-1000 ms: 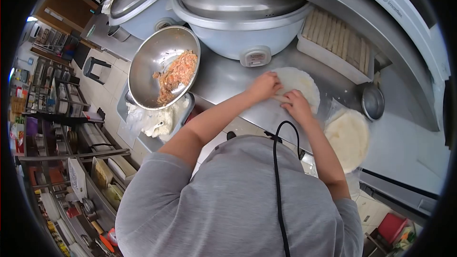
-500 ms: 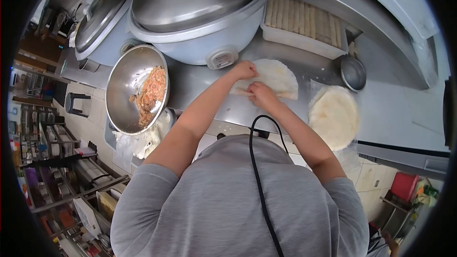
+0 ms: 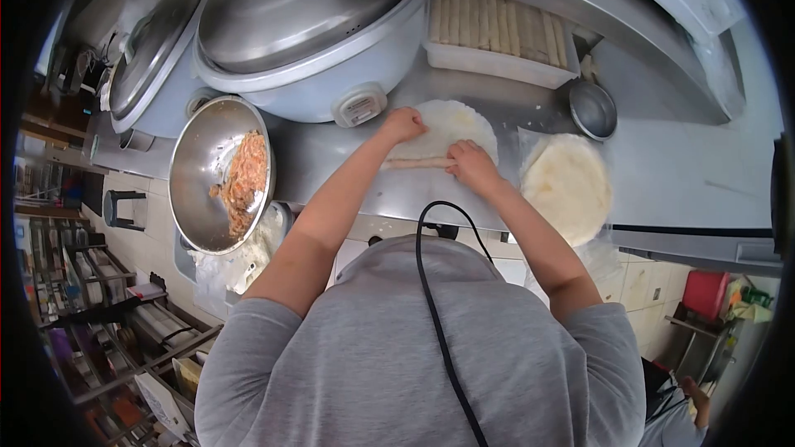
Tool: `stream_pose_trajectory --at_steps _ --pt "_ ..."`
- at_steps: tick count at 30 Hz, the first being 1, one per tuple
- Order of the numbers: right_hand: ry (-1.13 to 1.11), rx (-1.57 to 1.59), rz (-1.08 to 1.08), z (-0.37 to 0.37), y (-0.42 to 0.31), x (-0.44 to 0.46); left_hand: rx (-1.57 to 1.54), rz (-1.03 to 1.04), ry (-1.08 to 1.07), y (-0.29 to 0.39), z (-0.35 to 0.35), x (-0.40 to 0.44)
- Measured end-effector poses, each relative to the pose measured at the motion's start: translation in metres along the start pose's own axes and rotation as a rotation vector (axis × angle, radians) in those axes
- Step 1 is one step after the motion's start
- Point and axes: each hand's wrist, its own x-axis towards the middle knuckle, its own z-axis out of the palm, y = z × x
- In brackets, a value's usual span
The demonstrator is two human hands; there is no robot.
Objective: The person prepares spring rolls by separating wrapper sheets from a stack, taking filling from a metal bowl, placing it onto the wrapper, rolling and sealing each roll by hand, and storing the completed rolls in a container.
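1. While the wrapper point(image 3: 455, 120) is spread on the counter point(image 3: 310, 153), its near edge is lined by a thin, pale roll point(image 3: 414, 163), which is laid roughly crosswise in front of the person.
2. The left hand point(image 3: 403, 126) is held at the wrapper's left edge, beyond the roll, with its fingers curled and mostly closed; whether the edge is pinched between them cannot be told.
3. The right hand point(image 3: 472, 164) is placed at the roll's right part, with its fingers partly bent and close together; the roll is touched by the fingertips, and its right end is hidden by the hand.
4. To the right of the wrapper, a stack of round wrappers point(image 3: 567, 186) is laid on clear plastic near the counter's edge.
5. Beyond the wrapper, a white tray point(image 3: 497, 64) is filled with long rolls point(image 3: 497, 25) set side by side; a small metal pan point(image 3: 594, 112) is seated just to its right.
6. On the left, a steel bowl point(image 3: 192, 170) is tilted, and orange-brown filling point(image 3: 246, 182) is gathered along its right side. A tub point(image 3: 182, 258) and a plastic bag with white contents point(image 3: 240, 265) are partly covered by it.
7. Behind the bowl, two large cookers point(image 3: 319, 87) are topped with metal lids point(image 3: 298, 8).
8. At the lower right, part of another person point(image 3: 675, 430) is seen, well apart from the counter work.
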Motion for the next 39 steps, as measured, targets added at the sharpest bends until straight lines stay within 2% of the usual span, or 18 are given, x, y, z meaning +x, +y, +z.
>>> stream_pose_trajectory --at_steps 3,5,6,9,18,20,24,26,29,33,35,36,38,39 --pt "-0.002 0.010 -0.057 -0.009 0.003 -0.004 0.101 -0.007 0.049 0.007 0.010 0.007" --pt "-0.050 -0.035 0.040 -0.043 -0.008 -0.010 0.370 0.049 0.198 0.030 0.019 0.001" --pt "-0.045 -0.036 0.048 -0.043 0.000 -0.012 0.373 0.058 0.196 0.031 0.025 0.006" --pt "-0.073 -0.019 0.090 -0.034 0.023 -0.025 0.214 0.167 0.116 0.031 0.046 0.017" --pt "-0.013 0.097 0.095 -0.030 0.033 -0.033 0.147 0.097 0.112 0.036 0.030 0.007" --pt "-0.013 -0.008 0.039 -0.032 0.033 -0.030 -0.211 0.242 0.018 0.021 0.018 0.001" --pt "0.027 -0.003 -0.009 -0.016 0.001 -0.006 -0.242 0.213 0.002 0.033 -0.002 -0.067" --pt "-0.037 0.086 -0.116 -0.001 -0.019 0.010 -0.007 0.329 0.089 0.024 0.013 -0.086" --pt "-0.075 0.108 -0.041 0.008 -0.029 0.020 0.021 0.371 0.184 0.010 0.021 -0.089" --pt "-0.170 0.068 0.019 -0.016 -0.004 0.003 -0.006 0.236 0.138 -0.011 0.019 -0.092" --pt "-0.033 -0.011 -0.010 -0.024 0.017 -0.014 -0.095 0.232 0.145 -0.022 0.019 -0.095" --pt "-0.036 -0.013 -0.013 -0.028 0.028 -0.020 -0.098 0.230 0.147 -0.025 0.018 -0.097" --pt "-0.050 0.206 -0.023 -0.033 0.048 -0.028 -0.293 0.183 0.128 -0.028 0.015 -0.097" --pt "-0.052 0.205 -0.027 -0.039 0.049 -0.029 -0.294 0.180 0.131 -0.028 0.012 -0.097"
